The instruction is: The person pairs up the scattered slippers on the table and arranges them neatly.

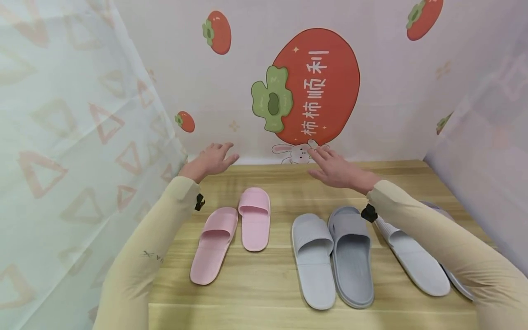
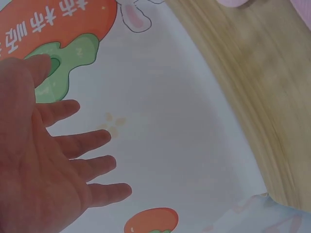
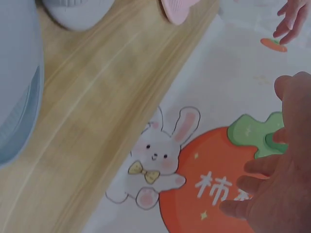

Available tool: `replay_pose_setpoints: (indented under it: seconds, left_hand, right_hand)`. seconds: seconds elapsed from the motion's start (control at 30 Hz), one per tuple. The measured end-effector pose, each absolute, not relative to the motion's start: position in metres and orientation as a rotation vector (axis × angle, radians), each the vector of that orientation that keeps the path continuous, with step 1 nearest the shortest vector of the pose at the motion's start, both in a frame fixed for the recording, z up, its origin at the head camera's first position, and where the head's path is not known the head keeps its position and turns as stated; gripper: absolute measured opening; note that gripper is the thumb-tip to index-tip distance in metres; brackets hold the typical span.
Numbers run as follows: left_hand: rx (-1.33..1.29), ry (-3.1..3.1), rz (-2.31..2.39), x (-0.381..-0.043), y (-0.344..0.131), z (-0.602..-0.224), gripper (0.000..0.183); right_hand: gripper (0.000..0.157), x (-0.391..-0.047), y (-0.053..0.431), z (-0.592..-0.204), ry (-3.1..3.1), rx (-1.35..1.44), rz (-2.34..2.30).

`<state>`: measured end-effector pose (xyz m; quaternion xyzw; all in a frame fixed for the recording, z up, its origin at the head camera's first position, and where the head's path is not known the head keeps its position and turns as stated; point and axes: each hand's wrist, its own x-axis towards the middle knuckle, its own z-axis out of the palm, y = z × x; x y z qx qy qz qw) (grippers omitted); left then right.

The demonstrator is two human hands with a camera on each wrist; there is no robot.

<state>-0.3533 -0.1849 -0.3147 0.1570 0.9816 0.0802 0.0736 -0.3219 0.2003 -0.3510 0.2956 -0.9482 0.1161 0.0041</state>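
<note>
Held over the far left of the wooden surface, my left hand (image 1: 210, 160) has its fingers spread and nothing in it. My right hand (image 1: 336, 168) hovers toward the back as well, fingers extended and empty. Below the left hand lie two pink slippers, a tilted one (image 1: 214, 246) and a straighter one (image 1: 255, 220). A light grey slipper (image 1: 315, 266) and a darker grey slipper (image 1: 354, 261) lie side by side, below the right hand. Under my right forearm, another light grey slipper (image 1: 420, 263) and a darker grey slipper (image 1: 459, 280) are partly hidden.
The slippers lie on a wood-grain tabletop (image 1: 264, 286). Behind it rises a white cloth backdrop (image 1: 239, 91) printed with red persimmons and a rabbit. A patterned cloth wall (image 1: 82, 128) borders the left, and a pale cloth wall (image 1: 491, 123) the right.
</note>
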Motion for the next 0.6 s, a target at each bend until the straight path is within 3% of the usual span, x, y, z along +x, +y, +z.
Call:
replay_pose_setpoints:
  seconds: [0.6]
  left_hand:
    - [0.533,2.878,0.469,-0.336,-0.193,-0.353,0.066]
  right_hand:
    - [0.075,-0.314,0.143,-0.377,-3.003,1.001,0.615]
